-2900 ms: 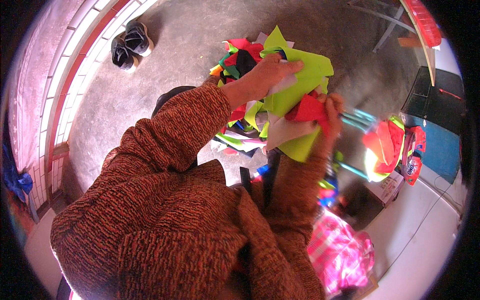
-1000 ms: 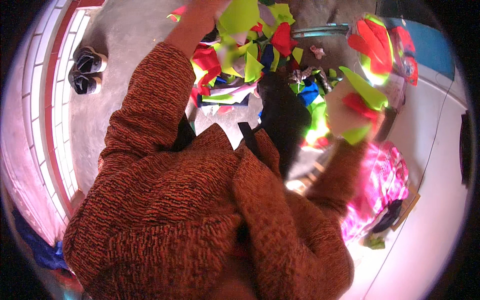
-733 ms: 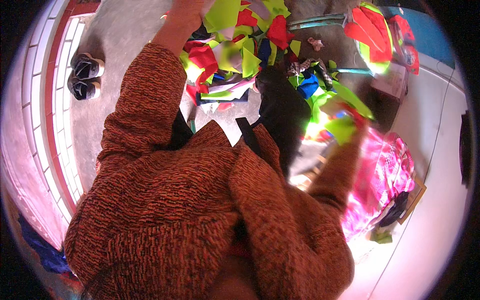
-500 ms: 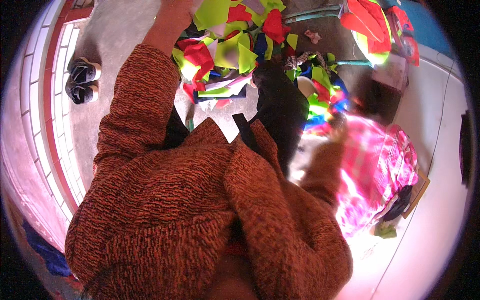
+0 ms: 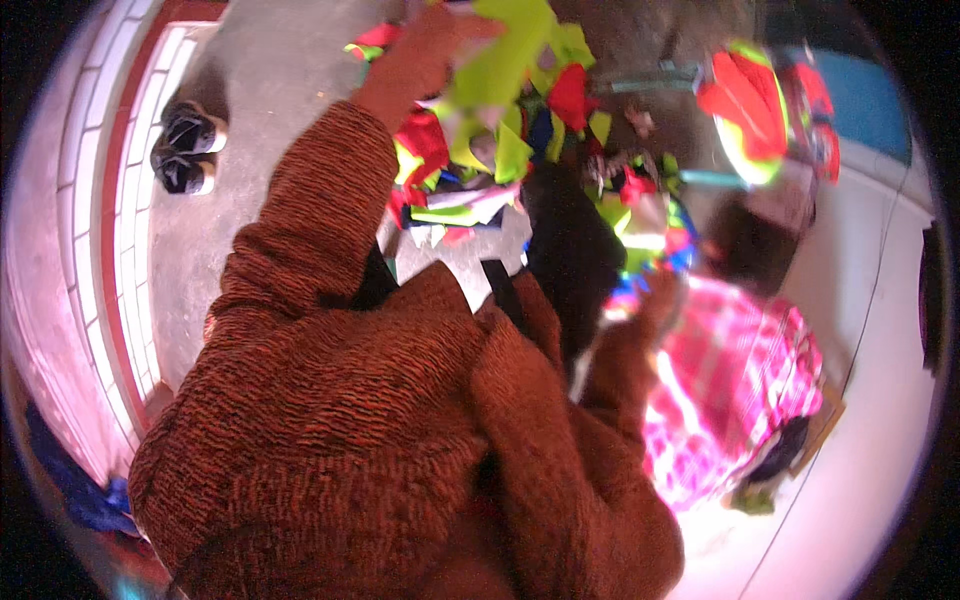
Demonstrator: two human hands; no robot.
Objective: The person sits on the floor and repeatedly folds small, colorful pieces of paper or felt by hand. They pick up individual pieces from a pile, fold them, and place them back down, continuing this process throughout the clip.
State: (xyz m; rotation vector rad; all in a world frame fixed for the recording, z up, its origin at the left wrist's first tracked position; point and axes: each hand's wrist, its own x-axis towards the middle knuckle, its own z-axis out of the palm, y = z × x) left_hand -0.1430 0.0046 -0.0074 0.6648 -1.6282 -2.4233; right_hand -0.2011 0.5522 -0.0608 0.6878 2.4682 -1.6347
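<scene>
The lime-green cloth piece (image 5: 505,58) is at the far side, above the scrap pile (image 5: 422,143); the left hand (image 5: 428,58) has it pinched between thumb and fingers, as it did 1 second ago. The right hand (image 5: 660,298) has changed more: it carried lime, red and pale pieces then, and now shows none. It is blurred just beyond the pink checked cloth (image 5: 735,370), at the near edge of the right-hand heap (image 5: 648,222); I cannot tell whether its fingers are apart or together. Red and pale scraps now top that heap, so probably 1 handful has been sorted across, with the left hand's piece yet to follow or be placed. Farther out, 2 black shoes (image 5: 182,172) sit at left.
</scene>
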